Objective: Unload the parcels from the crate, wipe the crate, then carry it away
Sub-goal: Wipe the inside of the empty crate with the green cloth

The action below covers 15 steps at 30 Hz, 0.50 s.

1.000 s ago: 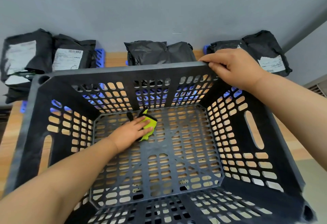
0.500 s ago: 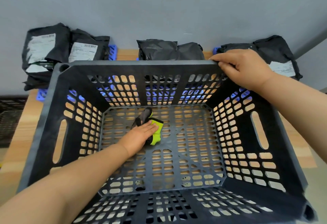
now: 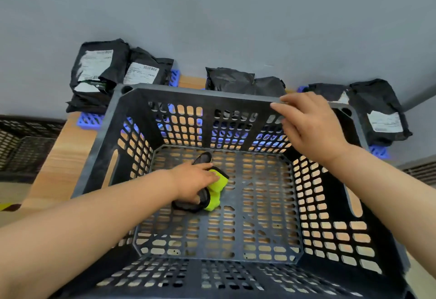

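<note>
Your left fingers (image 3: 207, 173) lie nearly straight on top of the cloth (image 3: 218, 186) and press it against the floor of the crate (image 3: 200, 93). They do not curl round it, and your thumb sits at its black edge. The cloth is bright yellow-green with black mesh trim. It is bunched up, left of the middle of the crate floor and toward the far wall. Your left hand (image 3: 191, 180) reaches in over the near left corner, with the forearm slanting down.

Your right fingers (image 3: 280, 107) hook over the far rim with the thumb on the inner face, so your right hand (image 3: 311, 131) grips the crate near its far right corner. The crate is black slotted plastic and stands on the wooden tabletop (image 3: 66, 152). The parcels (image 3: 99, 72), black bags with white labels, lie behind it on blue trays (image 3: 90, 120) along the grey wall (image 3: 212, 15).
</note>
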Each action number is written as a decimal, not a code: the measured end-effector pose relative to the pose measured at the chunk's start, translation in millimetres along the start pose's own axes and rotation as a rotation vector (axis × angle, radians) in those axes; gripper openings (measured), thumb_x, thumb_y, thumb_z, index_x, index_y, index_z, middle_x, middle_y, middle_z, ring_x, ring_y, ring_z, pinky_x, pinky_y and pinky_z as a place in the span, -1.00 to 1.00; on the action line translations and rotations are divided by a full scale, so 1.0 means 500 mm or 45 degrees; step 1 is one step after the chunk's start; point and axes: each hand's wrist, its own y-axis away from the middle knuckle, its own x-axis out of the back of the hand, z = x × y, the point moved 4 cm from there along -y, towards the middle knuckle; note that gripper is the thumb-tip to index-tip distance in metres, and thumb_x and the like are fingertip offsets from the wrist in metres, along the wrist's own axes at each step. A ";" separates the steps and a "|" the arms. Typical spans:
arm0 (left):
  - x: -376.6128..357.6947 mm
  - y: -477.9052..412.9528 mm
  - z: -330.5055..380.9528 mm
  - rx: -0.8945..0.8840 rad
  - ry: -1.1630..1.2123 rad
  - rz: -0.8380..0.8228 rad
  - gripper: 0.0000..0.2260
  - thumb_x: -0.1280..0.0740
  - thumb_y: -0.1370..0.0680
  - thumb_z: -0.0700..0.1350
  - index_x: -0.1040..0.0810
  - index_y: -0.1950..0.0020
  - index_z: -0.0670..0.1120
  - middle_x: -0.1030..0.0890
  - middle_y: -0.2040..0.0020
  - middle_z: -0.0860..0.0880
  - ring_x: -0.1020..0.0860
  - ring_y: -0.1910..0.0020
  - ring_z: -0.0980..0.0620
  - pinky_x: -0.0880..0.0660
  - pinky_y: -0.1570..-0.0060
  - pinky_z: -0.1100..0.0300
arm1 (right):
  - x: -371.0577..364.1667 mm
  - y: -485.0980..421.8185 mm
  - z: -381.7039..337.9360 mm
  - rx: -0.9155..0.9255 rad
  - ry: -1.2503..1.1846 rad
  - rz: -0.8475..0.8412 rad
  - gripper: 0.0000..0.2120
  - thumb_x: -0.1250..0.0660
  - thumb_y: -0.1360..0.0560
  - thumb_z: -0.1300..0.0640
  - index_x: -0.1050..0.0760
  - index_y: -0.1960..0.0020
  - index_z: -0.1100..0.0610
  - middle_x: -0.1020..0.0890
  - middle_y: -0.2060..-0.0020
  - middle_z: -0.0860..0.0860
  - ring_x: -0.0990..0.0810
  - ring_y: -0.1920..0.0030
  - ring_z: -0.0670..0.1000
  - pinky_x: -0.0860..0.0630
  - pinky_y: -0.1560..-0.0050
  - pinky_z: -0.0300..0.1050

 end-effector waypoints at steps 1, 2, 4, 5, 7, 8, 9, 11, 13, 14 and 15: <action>0.021 0.012 -0.007 0.009 -0.003 0.031 -0.33 -0.34 -0.50 0.01 -0.11 -0.53 -0.02 -0.22 -0.51 0.01 -0.06 -0.52 -0.01 -0.20 -0.40 -0.10 | -0.011 0.005 -0.029 0.057 -0.038 0.004 -0.71 -0.26 -0.48 0.24 -0.56 -0.18 0.22 -0.59 -0.05 0.19 -0.52 0.00 0.20 -0.41 0.04 0.07; 0.045 0.027 -0.015 0.025 -0.013 0.086 -0.36 -0.35 -0.50 0.01 -0.17 -0.51 -0.01 -0.31 -0.47 -0.03 -0.18 -0.48 -0.05 -0.27 -0.36 -0.07 | -0.027 0.011 -0.055 0.104 -0.077 -0.009 -0.72 -0.27 -0.48 0.25 -0.57 -0.16 0.21 -0.59 -0.04 0.17 -0.53 0.01 0.19 -0.41 0.05 0.06; 0.095 0.063 -0.041 0.091 -0.053 0.229 -0.43 -0.34 -0.49 -0.01 -0.24 -0.47 0.01 -0.44 -0.35 -0.06 -0.37 -0.35 -0.09 -0.38 -0.25 -0.03 | -0.067 0.024 -0.099 0.164 -0.153 -0.061 -0.73 -0.28 -0.46 0.26 -0.58 -0.13 0.19 -0.60 -0.01 0.15 -0.52 0.05 0.17 -0.39 0.08 0.03; 0.117 0.084 -0.056 0.127 -0.083 0.302 -0.47 -0.32 -0.51 -0.03 -0.26 -0.46 0.02 -0.47 -0.31 -0.05 -0.41 -0.30 -0.08 -0.40 -0.22 -0.02 | -0.090 0.032 -0.119 0.180 -0.193 -0.098 -0.73 -0.27 -0.45 0.26 -0.58 -0.13 0.18 -0.60 0.00 0.14 -0.51 0.07 0.17 -0.37 0.10 0.01; 0.153 0.121 -0.083 0.189 -0.138 0.474 -0.54 -0.28 -0.54 -0.06 -0.30 -0.43 0.03 -0.50 -0.28 -0.01 -0.44 -0.26 -0.06 -0.40 -0.22 -0.01 | -0.135 0.045 -0.154 0.194 -0.276 -0.198 -0.72 -0.25 -0.44 0.26 -0.54 -0.13 0.14 -0.59 0.01 0.12 -0.50 0.09 0.17 -0.36 0.14 0.00; 0.163 0.137 -0.096 0.211 -0.137 0.564 -0.57 -0.27 -0.55 -0.06 -0.32 -0.42 0.04 -0.50 -0.29 0.00 -0.44 -0.27 -0.05 -0.38 -0.23 -0.01 | -0.162 0.050 -0.172 0.198 -0.316 -0.259 -0.73 -0.24 -0.44 0.24 -0.51 -0.13 0.12 -0.58 0.01 0.11 -0.51 0.10 0.17 -0.36 0.15 -0.01; 0.169 0.148 -0.109 0.221 -0.112 0.658 -0.58 -0.27 -0.55 -0.07 -0.35 -0.42 0.04 -0.50 -0.31 0.01 -0.42 -0.30 -0.04 -0.36 -0.26 -0.02 | -0.188 0.055 -0.188 0.193 -0.348 -0.321 -0.74 -0.23 -0.45 0.22 -0.50 -0.12 0.10 -0.58 0.02 0.09 -0.50 0.10 0.16 -0.37 0.16 -0.01; 0.176 0.162 -0.128 0.218 0.008 0.844 -0.60 -0.30 -0.55 -0.11 -0.42 -0.39 0.02 -0.48 -0.34 0.00 -0.39 -0.35 -0.04 -0.33 -0.30 -0.05 | -0.241 0.061 -0.219 0.167 -0.397 -0.448 -0.75 -0.20 -0.45 0.14 -0.52 -0.10 0.08 -0.57 0.04 0.07 -0.48 0.10 0.14 -0.41 0.17 -0.01; 0.181 0.173 -0.141 0.223 0.057 1.005 -0.62 -0.34 -0.52 -0.14 -0.48 -0.35 0.00 -0.50 -0.33 0.00 -0.41 -0.34 -0.05 -0.33 -0.30 -0.06 | -0.286 0.061 -0.250 0.158 -0.424 -0.581 -0.68 -0.18 -0.46 0.03 -0.55 -0.13 0.07 -0.57 -0.01 0.08 -0.45 0.03 0.11 -0.50 0.13 0.02; 0.184 0.178 -0.147 0.231 0.059 1.088 -0.64 -0.36 -0.51 -0.16 -0.52 -0.31 -0.01 -0.53 -0.30 -0.01 -0.44 -0.31 -0.07 -0.34 -0.27 -0.06 | -0.308 0.061 -0.265 0.157 -0.415 -0.662 -0.62 -0.17 -0.47 -0.04 -0.53 -0.20 0.06 -0.55 -0.10 0.10 -0.45 -0.06 0.12 -0.52 0.04 0.05; 0.191 0.183 -0.150 0.233 0.066 1.171 -0.65 -0.38 -0.50 -0.18 -0.55 -0.28 -0.03 -0.56 -0.26 -0.03 -0.47 -0.27 -0.10 -0.36 -0.23 -0.07 | -0.327 0.062 -0.276 0.143 -0.392 -0.761 -0.56 -0.17 -0.50 -0.11 -0.46 -0.31 0.03 -0.48 -0.25 0.13 -0.41 -0.21 0.15 -0.48 -0.12 0.09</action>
